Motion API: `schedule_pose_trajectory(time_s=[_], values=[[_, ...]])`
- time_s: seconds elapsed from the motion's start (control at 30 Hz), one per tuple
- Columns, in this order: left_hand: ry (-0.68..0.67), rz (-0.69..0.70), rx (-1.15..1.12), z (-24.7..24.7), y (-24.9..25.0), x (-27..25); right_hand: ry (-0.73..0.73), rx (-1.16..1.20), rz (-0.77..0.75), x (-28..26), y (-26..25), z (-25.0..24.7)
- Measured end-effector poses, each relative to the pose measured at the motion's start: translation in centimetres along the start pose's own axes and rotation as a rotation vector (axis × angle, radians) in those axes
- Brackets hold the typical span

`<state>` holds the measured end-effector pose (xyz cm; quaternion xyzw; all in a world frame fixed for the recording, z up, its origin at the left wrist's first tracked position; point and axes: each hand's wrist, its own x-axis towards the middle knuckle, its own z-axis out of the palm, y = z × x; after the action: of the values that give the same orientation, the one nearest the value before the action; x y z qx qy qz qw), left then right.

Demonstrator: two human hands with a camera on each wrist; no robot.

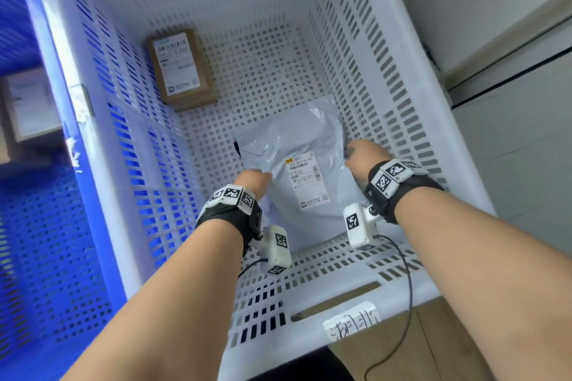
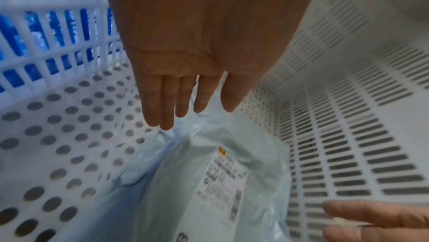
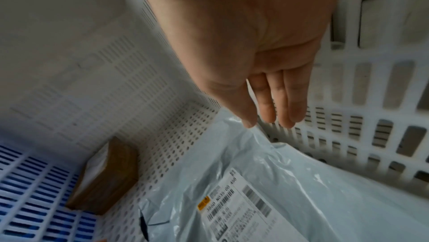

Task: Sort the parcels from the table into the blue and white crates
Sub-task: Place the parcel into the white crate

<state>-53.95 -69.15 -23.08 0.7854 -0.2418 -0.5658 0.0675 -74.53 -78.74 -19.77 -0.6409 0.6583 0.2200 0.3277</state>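
Hands reach into the white crate: left hand and right hand, fingers straight and together, flank the grey mailer bag; cardboard box sits far left.

Mailer bag lies in white crate, near-right part of floor. Cardboard box in the crate's far-left corner. Blue crate stands left of the white crate.

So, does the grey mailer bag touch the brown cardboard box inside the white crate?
Apart. The head view shows bare perforated floor between the grey mailer bag and the cardboard box.
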Motion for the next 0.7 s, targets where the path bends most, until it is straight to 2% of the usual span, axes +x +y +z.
schedule_pose_trajectory(time_s=[0.2,0.4,0.7], values=[[0.058,0.119,-0.035,-2.9,3.2,-5.1,0.062,0.08,-0.088,-5.4,-1.1,-4.2],[0.168,0.258,-0.007,-6.6,6.1,-13.0,0.165,0.119,-0.204,-12.0,-2.0,-8.4],[0.435,0.458,-0.164,-12.6,4.8,-25.2,0.312,0.118,-0.42,-22.2,-5.5,-12.6]])
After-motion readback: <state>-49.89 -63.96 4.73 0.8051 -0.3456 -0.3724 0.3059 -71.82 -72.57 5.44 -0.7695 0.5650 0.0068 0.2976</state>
